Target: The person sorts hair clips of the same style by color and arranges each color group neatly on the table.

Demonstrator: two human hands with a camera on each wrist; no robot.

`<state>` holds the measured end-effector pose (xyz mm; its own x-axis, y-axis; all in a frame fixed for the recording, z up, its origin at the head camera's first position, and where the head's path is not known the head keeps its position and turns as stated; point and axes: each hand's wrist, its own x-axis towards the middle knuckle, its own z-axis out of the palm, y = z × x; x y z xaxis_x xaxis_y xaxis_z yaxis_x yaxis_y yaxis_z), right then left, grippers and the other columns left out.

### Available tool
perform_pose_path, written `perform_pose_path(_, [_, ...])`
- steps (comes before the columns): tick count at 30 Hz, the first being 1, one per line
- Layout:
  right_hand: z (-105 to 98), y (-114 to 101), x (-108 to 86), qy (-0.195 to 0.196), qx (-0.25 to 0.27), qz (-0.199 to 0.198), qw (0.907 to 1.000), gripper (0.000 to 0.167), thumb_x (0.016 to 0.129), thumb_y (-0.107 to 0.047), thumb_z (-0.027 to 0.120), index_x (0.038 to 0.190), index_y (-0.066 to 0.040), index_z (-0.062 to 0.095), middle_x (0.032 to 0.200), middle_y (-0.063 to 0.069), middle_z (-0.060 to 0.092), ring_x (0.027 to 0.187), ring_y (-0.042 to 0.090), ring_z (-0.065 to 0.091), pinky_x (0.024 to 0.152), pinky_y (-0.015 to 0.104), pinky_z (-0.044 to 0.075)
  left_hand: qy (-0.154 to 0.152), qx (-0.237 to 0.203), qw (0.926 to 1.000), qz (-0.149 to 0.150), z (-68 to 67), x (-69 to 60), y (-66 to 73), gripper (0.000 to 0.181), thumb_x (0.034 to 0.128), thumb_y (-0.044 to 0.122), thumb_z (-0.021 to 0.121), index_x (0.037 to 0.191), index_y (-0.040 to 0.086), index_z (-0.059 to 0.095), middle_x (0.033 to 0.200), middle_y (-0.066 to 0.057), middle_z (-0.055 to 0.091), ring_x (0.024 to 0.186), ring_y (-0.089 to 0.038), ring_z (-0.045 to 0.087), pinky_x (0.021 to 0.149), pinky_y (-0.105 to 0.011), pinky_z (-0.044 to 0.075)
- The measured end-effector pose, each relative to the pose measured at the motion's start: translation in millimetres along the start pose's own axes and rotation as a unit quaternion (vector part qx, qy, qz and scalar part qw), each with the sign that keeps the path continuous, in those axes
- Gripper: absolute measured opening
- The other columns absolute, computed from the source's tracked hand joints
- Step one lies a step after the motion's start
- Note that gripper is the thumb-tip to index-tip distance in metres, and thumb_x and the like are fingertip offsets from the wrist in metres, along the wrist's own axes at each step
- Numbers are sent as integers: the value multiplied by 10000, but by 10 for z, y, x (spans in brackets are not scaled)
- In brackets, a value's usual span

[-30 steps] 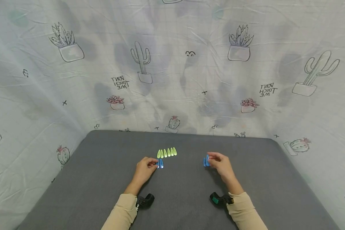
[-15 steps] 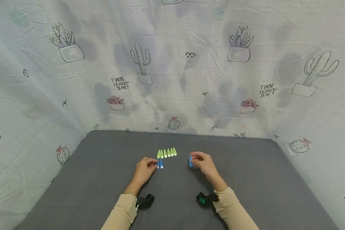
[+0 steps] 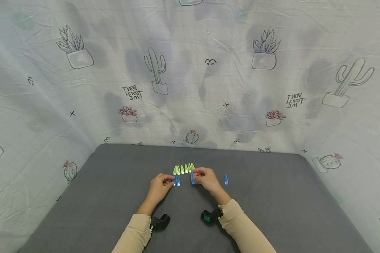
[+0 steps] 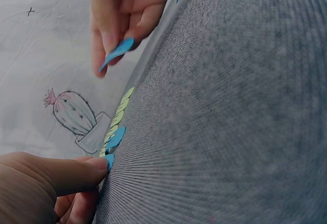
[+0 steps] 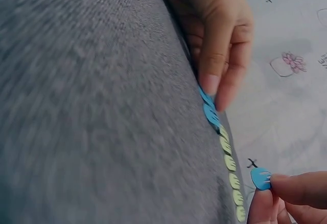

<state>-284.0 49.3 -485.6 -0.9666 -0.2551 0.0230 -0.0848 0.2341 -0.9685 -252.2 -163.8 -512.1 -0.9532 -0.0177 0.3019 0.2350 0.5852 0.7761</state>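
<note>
My right hand point(image 3: 206, 178) pinches a blue snap hair clip point(image 5: 261, 178) between thumb and fingers. That clip is held above the table, near the right end of a row of several yellow-green hair clips point(image 3: 182, 169). At the row's left end, my left hand point(image 3: 159, 186) pinches another blue hair clip point(image 4: 109, 161), partly hidden by the fingertips. Just right of it lies a second blue hair clip point(image 3: 177, 180), below the green row. Farther right, beyond my right hand, a single blue hair clip point(image 3: 226, 179) lies on the table.
The grey cloth-covered table point(image 3: 114, 211) stretches out on both sides of the hands. A white curtain point(image 3: 190, 88) printed with potted cacti hangs behind it and at both sides. Each wrist wears a black camera mount point(image 3: 160, 221).
My right hand has lifted a blue hair clip from beside another at the right and carried it leftward to the green row. The left hand has stayed in place.
</note>
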Motion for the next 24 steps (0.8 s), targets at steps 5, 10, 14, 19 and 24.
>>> perform_pose_path(5, [123, 16, 57, 26, -173, -1, 9998, 275, 838, 37, 638, 1108, 81, 653, 890, 158, 648, 743, 123, 624, 692, 308, 565, -16, 11, 10000, -19, -2, 0, 2, 113, 777, 13, 741, 888, 31, 729, 781, -41, 577, 703, -109, 556, 619, -208, 493])
perform_pose_path(10, [248, 4, 109, -40, -340, 2, 9994, 262, 833, 40, 632, 1092, 61, 670, 895, 161, 669, 749, 139, 641, 682, 307, 568, -46, 34, 10000, -18, 4, 2, -9, 113, 778, 21, 744, 888, 40, 730, 781, -37, 576, 701, -102, 553, 617, -206, 489])
perform_pose_path(14, [318, -15, 130, -29, -641, -69, 9979, 253, 817, 50, 632, 1063, 46, 689, 869, 150, 688, 729, 145, 646, 642, 289, 562, -62, 47, 10000, -16, 2, 1, -6, 113, 782, 23, 741, 892, 43, 730, 780, -36, 573, 702, -102, 553, 621, -206, 490])
perform_pose_path(19, [357, -23, 150, 21, -1144, -178, 9933, 224, 810, 30, 660, 1030, 24, 705, 854, 117, 697, 725, 128, 637, 607, 257, 548, -29, 31, 10000, -26, 1, -2, -1, 114, 778, 19, 742, 890, 38, 731, 778, -38, 573, 698, -105, 558, 621, -207, 495])
perform_pose_path(24, [370, -15, 174, 36, -1522, -282, 9879, 207, 811, 8, 668, 1013, 10, 715, 842, 94, 703, 711, 113, 632, 585, 232, 525, -30, 40, 10000, -21, 0, 0, 1, 120, 777, 16, 742, 895, 35, 730, 784, -37, 577, 705, -103, 564, 624, -207, 500])
